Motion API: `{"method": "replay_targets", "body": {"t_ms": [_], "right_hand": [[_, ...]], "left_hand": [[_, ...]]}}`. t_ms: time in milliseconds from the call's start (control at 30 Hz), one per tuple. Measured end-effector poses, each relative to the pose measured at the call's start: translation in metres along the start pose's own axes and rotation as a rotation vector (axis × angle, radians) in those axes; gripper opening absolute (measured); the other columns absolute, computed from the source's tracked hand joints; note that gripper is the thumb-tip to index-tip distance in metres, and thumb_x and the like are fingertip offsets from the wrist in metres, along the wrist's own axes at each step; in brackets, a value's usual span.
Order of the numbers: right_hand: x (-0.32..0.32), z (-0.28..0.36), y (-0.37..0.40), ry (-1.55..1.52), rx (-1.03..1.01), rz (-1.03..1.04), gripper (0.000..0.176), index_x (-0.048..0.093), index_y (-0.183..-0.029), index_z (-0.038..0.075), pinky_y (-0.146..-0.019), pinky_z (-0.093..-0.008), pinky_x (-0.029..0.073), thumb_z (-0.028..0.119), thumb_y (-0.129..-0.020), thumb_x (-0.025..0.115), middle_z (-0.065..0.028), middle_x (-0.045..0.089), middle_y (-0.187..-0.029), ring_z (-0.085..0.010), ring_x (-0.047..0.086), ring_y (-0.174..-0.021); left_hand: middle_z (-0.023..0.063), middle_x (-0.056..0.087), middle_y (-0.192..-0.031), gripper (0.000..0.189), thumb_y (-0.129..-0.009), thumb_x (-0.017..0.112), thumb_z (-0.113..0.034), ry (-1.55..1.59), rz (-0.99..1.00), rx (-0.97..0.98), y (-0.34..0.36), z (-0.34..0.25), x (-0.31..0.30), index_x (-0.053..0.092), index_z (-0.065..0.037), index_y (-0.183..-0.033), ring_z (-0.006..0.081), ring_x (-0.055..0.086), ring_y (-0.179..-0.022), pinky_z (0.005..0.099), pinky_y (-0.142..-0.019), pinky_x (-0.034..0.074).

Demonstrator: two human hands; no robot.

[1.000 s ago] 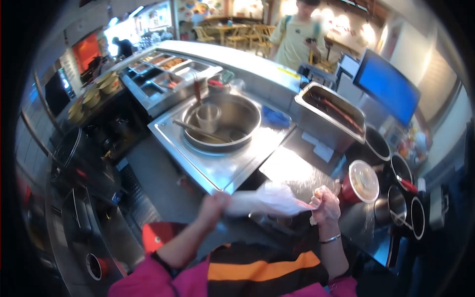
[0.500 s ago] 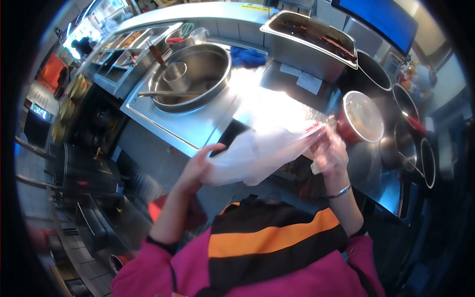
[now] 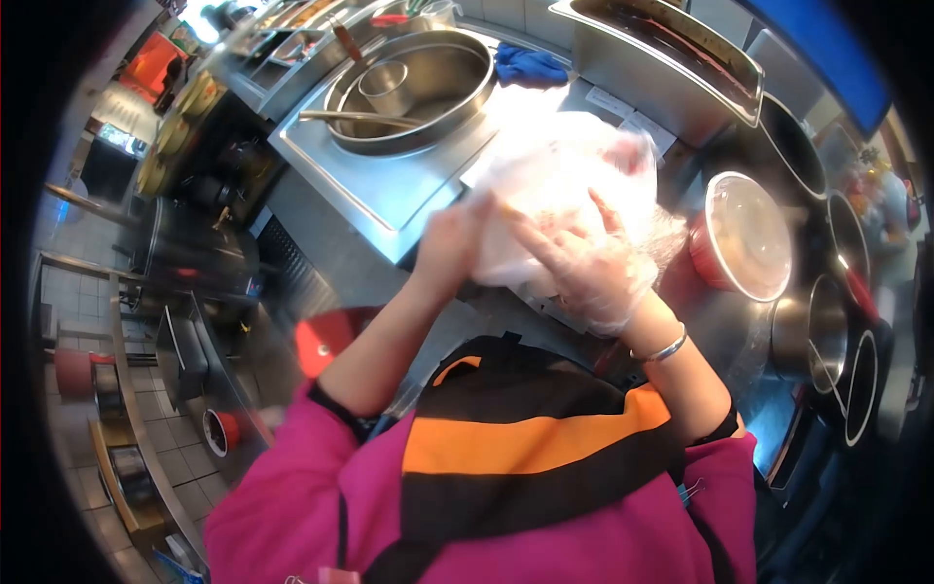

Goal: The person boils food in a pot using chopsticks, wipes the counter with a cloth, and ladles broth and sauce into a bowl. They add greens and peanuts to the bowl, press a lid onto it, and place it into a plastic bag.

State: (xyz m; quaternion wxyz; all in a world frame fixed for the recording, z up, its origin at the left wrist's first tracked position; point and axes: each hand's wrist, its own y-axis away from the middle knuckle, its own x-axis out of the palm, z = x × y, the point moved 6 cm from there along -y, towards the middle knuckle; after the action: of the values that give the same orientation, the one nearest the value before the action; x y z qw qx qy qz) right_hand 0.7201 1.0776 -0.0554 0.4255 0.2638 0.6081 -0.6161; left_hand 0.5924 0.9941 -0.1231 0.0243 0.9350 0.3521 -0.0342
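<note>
A white, translucent plastic bag [image 3: 574, 165] is spread out over the counter in front of me, overexposed in bright light. My left hand [image 3: 455, 241], blurred by motion, grips the bag's left edge. Over the bag's near right side lies my right hand [image 3: 589, 261], in a clear plastic glove with the fingers spread apart. Just right of the bag stands a red tub [image 3: 744, 237] with a translucent lid. What lies under the bag is hidden.
A wide metal pot [image 3: 477, 83] holding a ladle and a long-handled tool sits at the back left. Behind the bag are a deep steel pan [image 3: 632, 63] and a blue cloth [image 3: 530, 64]. Dark pots [image 3: 793, 146] line the right side.
The bag, earlier stretched between both hands nearer my body, has moved forward and opened out. My right hand has gone from pinching its edge to spread fingers. The view has shifted.
</note>
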Motion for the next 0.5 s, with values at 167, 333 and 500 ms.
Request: {"method": "replay_targets", "body": {"t_ms": [167, 333, 500], "right_hand": [[-0.005, -0.036, 0.03, 0.08, 0.002, -0.043, 0.021, 0.061, -0.086, 0.011, -0.09, -0.0384, 0.036, 0.014, -0.065, 0.06, -0.0049, 0.057, -0.077, -0.0217, 0.055, -0.081], [-0.022, -0.05, 0.026, 0.094, 0.074, -0.174, 0.02, 0.061, -0.078, 0.011, -0.09, -0.0388, 0.037, 0.016, -0.058, 0.063, -0.0036, 0.054, -0.077, -0.0202, 0.053, -0.081], [-0.021, -0.043, 0.013, 0.11, -0.068, -0.075, 0.019, 0.061, -0.077, 0.011, -0.092, -0.0406, 0.037, 0.015, -0.059, 0.059, -0.0031, 0.052, -0.075, -0.0192, 0.052, -0.085]], "left_hand": [[0.012, 0.058, -0.09, 0.032, -0.087, 0.049, -0.025, 0.411, -0.224, -0.374, -0.009, 0.006, -0.039, 0.051, 0.003, -0.103, 0.0185, 0.058, -0.08, 0.0304, -0.073, 0.047], [0.0093, 0.057, -0.086, 0.019, -0.083, 0.05, -0.006, -0.143, -0.078, 0.416, -0.014, -0.129, -0.04, 0.052, 0.002, -0.101, 0.0165, 0.057, -0.083, 0.0275, -0.076, 0.045], [0.0115, 0.058, -0.1, 0.027, -0.078, 0.05, -0.012, -1.157, 0.929, 0.457, -0.097, -0.058, 0.106, 0.057, -0.006, -0.103, 0.0253, 0.056, -0.091, 0.0321, -0.08, 0.043]]}}
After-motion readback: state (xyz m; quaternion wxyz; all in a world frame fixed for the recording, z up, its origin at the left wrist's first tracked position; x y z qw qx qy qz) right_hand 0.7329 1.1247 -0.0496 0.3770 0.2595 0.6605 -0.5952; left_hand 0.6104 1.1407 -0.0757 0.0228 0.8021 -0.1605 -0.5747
